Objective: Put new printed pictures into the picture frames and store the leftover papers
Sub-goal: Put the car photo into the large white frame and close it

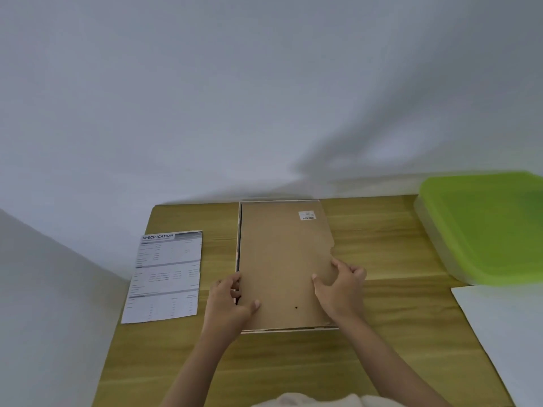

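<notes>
A picture frame (282,330) lies face down in the middle of the wooden table (382,254), its brown backing board (282,254) uppermost with a small white label near the far right corner. My left hand (229,304) grips the frame's left edge, thumb on the board, fingers curled round the side. My right hand (340,286) holds the board's right edge, thumb on top and fingers curled at the rim. A printed sheet headed "SPECIFICATION" (167,277) lies flat to the left of the frame.
A clear plastic box with a green lid (484,224) stands at the far right. A blank white sheet (505,327) lies at the near right edge. A pale wall runs behind the table and along its left side.
</notes>
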`<action>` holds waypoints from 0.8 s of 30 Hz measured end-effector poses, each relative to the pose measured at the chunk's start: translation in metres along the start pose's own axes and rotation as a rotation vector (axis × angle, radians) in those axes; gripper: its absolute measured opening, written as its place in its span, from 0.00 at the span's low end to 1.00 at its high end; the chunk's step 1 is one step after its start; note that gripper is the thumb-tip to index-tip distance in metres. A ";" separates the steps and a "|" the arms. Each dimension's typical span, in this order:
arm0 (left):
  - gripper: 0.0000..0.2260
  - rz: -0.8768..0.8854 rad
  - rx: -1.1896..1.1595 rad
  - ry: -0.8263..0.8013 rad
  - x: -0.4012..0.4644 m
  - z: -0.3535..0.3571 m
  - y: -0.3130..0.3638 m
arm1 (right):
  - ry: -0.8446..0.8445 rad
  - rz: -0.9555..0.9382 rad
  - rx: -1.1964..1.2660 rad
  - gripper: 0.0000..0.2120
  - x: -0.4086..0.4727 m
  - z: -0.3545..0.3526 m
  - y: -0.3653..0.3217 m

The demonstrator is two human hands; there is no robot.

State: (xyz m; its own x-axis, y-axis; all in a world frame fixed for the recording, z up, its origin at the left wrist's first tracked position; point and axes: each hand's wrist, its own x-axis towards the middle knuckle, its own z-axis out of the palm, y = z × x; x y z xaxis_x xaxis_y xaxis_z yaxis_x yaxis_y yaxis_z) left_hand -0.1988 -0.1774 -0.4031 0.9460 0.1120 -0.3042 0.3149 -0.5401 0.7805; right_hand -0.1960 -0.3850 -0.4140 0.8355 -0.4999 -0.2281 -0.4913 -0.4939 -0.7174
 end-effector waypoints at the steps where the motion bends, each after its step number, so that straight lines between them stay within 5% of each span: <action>1: 0.30 0.000 0.002 -0.004 0.003 -0.004 -0.004 | 0.000 0.003 -0.003 0.29 -0.002 0.004 -0.003; 24: 0.21 0.149 0.105 -0.117 0.029 -0.012 -0.032 | -0.064 -0.057 -0.161 0.27 0.005 0.014 0.021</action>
State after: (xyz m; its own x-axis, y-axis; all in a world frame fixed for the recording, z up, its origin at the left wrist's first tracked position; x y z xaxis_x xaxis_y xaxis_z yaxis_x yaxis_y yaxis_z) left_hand -0.1807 -0.1467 -0.4307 0.9642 -0.0700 -0.2556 0.1565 -0.6281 0.7622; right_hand -0.1988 -0.3880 -0.4390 0.8744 -0.4243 -0.2355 -0.4718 -0.6301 -0.6168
